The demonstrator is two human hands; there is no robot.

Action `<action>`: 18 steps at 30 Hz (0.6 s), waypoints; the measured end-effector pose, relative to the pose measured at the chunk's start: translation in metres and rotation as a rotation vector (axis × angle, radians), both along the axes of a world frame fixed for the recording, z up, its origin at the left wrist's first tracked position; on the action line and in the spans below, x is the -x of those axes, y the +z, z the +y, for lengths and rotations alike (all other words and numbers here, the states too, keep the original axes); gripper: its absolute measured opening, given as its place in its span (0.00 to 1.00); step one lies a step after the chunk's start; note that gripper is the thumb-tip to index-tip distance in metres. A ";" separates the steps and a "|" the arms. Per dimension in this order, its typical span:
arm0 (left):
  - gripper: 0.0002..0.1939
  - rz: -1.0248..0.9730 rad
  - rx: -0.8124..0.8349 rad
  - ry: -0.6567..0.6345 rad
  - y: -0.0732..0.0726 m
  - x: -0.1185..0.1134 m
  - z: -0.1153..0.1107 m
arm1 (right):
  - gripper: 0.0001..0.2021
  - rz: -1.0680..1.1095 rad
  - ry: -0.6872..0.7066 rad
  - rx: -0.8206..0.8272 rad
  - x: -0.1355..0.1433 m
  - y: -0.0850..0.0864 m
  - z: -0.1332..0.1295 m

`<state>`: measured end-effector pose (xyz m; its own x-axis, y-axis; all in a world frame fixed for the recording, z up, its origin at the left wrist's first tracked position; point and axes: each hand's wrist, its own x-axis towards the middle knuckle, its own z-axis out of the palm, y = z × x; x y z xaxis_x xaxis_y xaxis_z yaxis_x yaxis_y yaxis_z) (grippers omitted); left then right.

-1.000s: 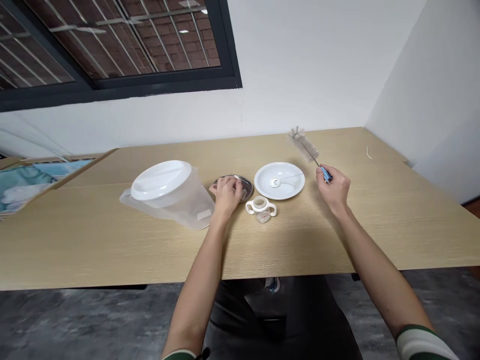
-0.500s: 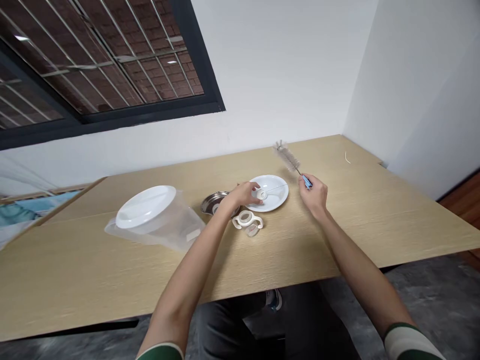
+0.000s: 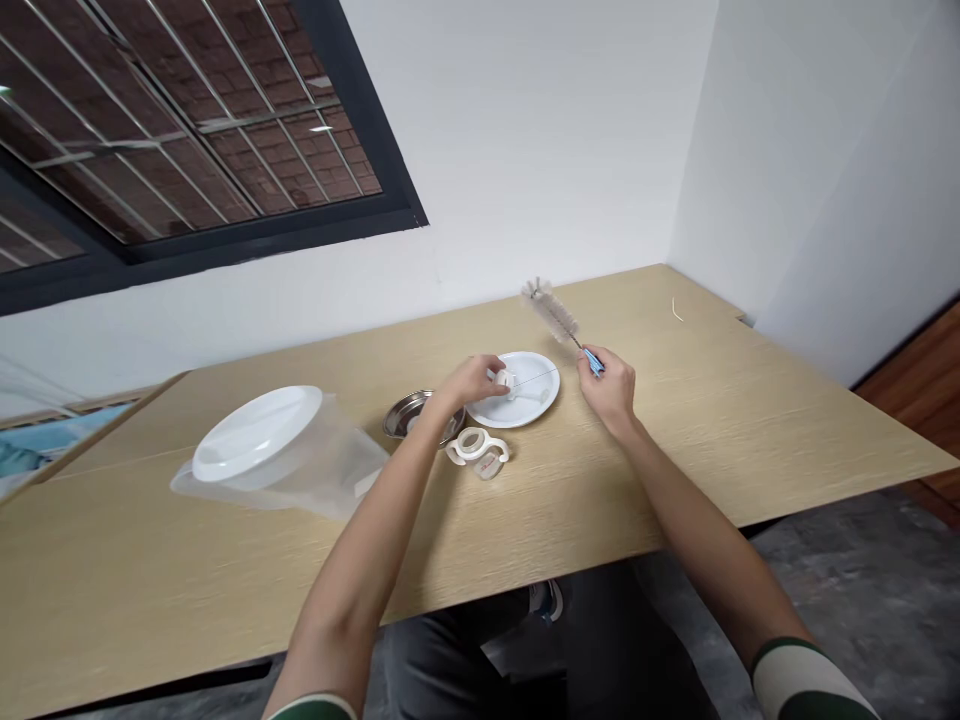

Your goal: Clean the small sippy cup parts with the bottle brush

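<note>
My left hand [image 3: 474, 382] is over the white plate [image 3: 538, 402], its thumb and fingers closed on a small white ring-shaped part [image 3: 506, 381]. From that part a thin line, like a wire or straw, runs right across the plate. In my right hand [image 3: 611, 388] is a bottle brush [image 3: 555, 315], gripped by its blue handle, with pale bristles pointing up and left. A small clear bottle with a white two-handled collar [image 3: 478, 446] lies in front of the plate. Left of the plate, a shiny metal dish [image 3: 405, 412] is partly hidden by my left arm.
A translucent container or bag topped with a white round lid or bowl [image 3: 259, 432] lies at the left on the wooden table [image 3: 570, 520]. A thin white strip [image 3: 676, 309] rests at the far right. Wall and barred window [image 3: 225, 120] stand behind.
My left fingers have closed in on the white part, which now appears tilted up from the plate. The brush stays in my right hand. The camera view has turned slightly right.
</note>
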<state>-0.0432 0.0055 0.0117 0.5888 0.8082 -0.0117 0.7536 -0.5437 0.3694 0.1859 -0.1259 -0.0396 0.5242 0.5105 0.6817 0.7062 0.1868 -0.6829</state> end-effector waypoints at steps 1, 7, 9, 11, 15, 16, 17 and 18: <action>0.26 -0.219 0.065 0.012 0.000 0.010 -0.004 | 0.16 0.000 0.007 -0.004 0.001 0.001 -0.001; 0.40 -1.002 0.337 0.112 -0.023 0.070 -0.035 | 0.12 -0.065 0.229 -0.066 0.012 0.004 -0.009; 0.41 -1.144 0.392 0.163 -0.032 0.079 -0.043 | 0.10 -0.104 0.334 -0.090 0.017 0.005 -0.012; 0.43 -1.239 0.429 0.206 -0.038 0.083 -0.049 | 0.10 -0.144 0.421 -0.099 0.023 0.006 -0.017; 0.45 -1.338 0.431 0.249 -0.043 0.085 -0.056 | 0.09 -0.207 0.554 -0.103 0.030 0.005 -0.023; 0.46 -1.357 0.428 0.253 -0.044 0.086 -0.057 | 0.09 -0.230 0.585 -0.104 0.030 0.005 -0.024; 0.46 -1.371 0.427 0.254 -0.044 0.087 -0.059 | 0.09 -0.258 0.606 -0.106 0.031 0.003 -0.024; 0.47 -1.378 0.430 0.251 -0.045 0.088 -0.060 | 0.10 -0.291 0.610 -0.110 0.031 0.002 -0.024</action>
<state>-0.1316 -0.0545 -0.0330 0.1808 0.9686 0.1705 -0.2658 -0.1188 0.9567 0.1551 -0.1496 -0.0377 -0.0475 0.5760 0.8161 0.6041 0.6672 -0.4358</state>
